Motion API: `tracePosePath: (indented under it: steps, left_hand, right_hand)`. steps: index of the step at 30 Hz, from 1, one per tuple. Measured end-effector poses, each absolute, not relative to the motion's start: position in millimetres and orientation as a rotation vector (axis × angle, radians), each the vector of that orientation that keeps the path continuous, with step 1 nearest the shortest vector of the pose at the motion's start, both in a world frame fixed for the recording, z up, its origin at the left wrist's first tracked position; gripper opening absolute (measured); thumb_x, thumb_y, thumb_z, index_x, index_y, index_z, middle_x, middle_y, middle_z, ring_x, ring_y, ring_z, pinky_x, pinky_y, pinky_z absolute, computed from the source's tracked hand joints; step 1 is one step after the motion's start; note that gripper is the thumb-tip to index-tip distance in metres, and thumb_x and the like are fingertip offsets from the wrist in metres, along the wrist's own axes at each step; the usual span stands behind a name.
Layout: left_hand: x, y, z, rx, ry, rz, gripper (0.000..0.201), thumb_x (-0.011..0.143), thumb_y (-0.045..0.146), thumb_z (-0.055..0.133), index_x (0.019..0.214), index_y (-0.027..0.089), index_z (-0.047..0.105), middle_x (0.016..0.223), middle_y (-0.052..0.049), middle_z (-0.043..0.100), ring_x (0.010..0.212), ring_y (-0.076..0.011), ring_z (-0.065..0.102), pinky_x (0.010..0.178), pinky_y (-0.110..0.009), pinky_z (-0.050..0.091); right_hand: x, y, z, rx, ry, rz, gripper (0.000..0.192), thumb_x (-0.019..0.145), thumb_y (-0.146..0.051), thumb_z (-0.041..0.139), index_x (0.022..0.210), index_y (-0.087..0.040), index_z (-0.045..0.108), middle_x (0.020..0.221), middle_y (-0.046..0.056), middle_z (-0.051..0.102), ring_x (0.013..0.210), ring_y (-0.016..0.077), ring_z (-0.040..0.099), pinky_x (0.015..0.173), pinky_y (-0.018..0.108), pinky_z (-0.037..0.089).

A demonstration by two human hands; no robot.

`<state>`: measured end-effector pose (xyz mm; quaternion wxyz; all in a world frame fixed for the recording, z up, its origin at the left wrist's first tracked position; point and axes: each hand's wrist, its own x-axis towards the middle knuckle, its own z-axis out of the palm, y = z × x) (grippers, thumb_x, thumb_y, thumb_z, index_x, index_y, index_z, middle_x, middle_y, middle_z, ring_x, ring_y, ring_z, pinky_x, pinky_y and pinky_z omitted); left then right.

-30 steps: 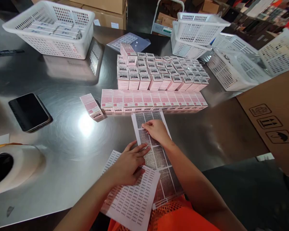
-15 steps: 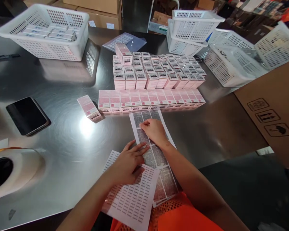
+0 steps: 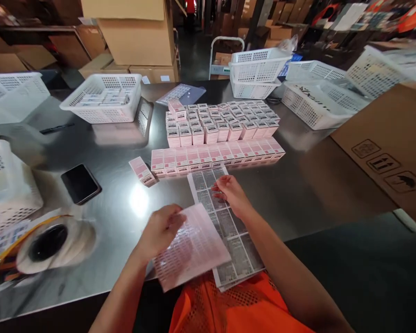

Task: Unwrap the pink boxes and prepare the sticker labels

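Note:
My left hand (image 3: pixel 161 231) grips the upper left edge of a sheet of small labels (image 3: pixel 197 249), lifted at a tilt; its print shows faintly. Beneath it and to the right lies a sheet of large, densely printed grey labels (image 3: pixel 225 226), part of it covered. Over the upper part of that sheet is my right hand (image 3: pixel 230 192), fingers curled close together; whatever is at the tips is too small to make out. Just beyond stands a row of pink-and-white boxes (image 3: pixel 204 157), with a block of upright boxes (image 3: pixel 211 132) behind. One box (image 3: pixel 141 171) lies apart at the left.
A phone (image 3: pixel 80 184) and a tape roll (image 3: pixel 52 245) lie at the left on the metal table (image 3: pixel 125 240). White baskets (image 3: pixel 102 111) stand at the left, (image 3: pixel 256 69) back and right. A cardboard carton (image 3: pixel 384 148) borders the right side.
My left hand has moved from lying spread over the sheets to gripping and raising the small-label sheet. My right hand has shifted slightly. The view has tilted up and turned left.

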<state>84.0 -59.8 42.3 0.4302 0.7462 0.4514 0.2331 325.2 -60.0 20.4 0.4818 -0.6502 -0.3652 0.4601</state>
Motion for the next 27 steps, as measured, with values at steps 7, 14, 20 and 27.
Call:
tracePosePath:
  steps: [7, 14, 20, 27]
  left_hand:
    - [56.8, -67.3, 74.1, 1.615, 1.502, 0.982, 0.025, 0.093, 0.047, 0.051, 0.093, 0.021, 0.054, 0.071, 0.002, 0.060, 0.061, -0.0136, 0.054, 0.055, -0.024, 0.042]
    - [66.6, -81.9, 76.8, 1.532, 1.284, 1.037, 0.071, 0.089, 0.033, 0.055, 0.150, 0.036, 0.020, 0.116, -0.003, 0.066, 0.062, -0.0121, 0.061, 0.056, -0.026, 0.053]
    - [76.2, -57.7, 40.5, 1.611, 1.271, 0.950, 0.035, 0.076, 0.039, 0.068, 0.107, 0.022, 0.070, 0.110, -0.005, 0.072, 0.086, -0.0213, 0.067, 0.067, -0.029, 0.055]
    - [74.6, -43.9, -23.5, 1.383, 1.378, 1.207, 0.039, 0.086, 0.051, 0.066, 0.098, 0.014, 0.065, 0.097, -0.007, 0.069, 0.082, -0.0172, 0.065, 0.075, -0.035, 0.056]
  right_hand:
    - [314.0, -103.1, 32.8, -1.053, -0.893, 1.512, 0.060, 0.063, -0.049, 0.087, 0.104, -0.025, 0.051, 0.091, 0.000, 0.067, 0.080, 0.0166, 0.067, 0.074, 0.033, 0.057]
    - [307.7, -100.9, 26.0, -1.060, -1.032, 0.985, 0.047, 0.080, -0.040, 0.075, 0.116, -0.028, 0.048, 0.085, -0.002, 0.064, 0.073, 0.0166, 0.062, 0.064, 0.029, 0.053]
    - [318.4, -97.1, 7.6, -1.232, -1.478, 0.842, 0.028, 0.092, -0.035, 0.053, 0.118, -0.025, 0.062, 0.115, 0.008, 0.066, 0.086, 0.0189, 0.061, 0.075, 0.034, 0.052]
    - [305.5, -134.8, 14.9, -1.611, -1.675, 0.730, 0.051, 0.082, -0.028, 0.066, 0.129, -0.022, 0.048, 0.131, 0.015, 0.053, 0.119, 0.0312, 0.056, 0.097, 0.047, 0.049]
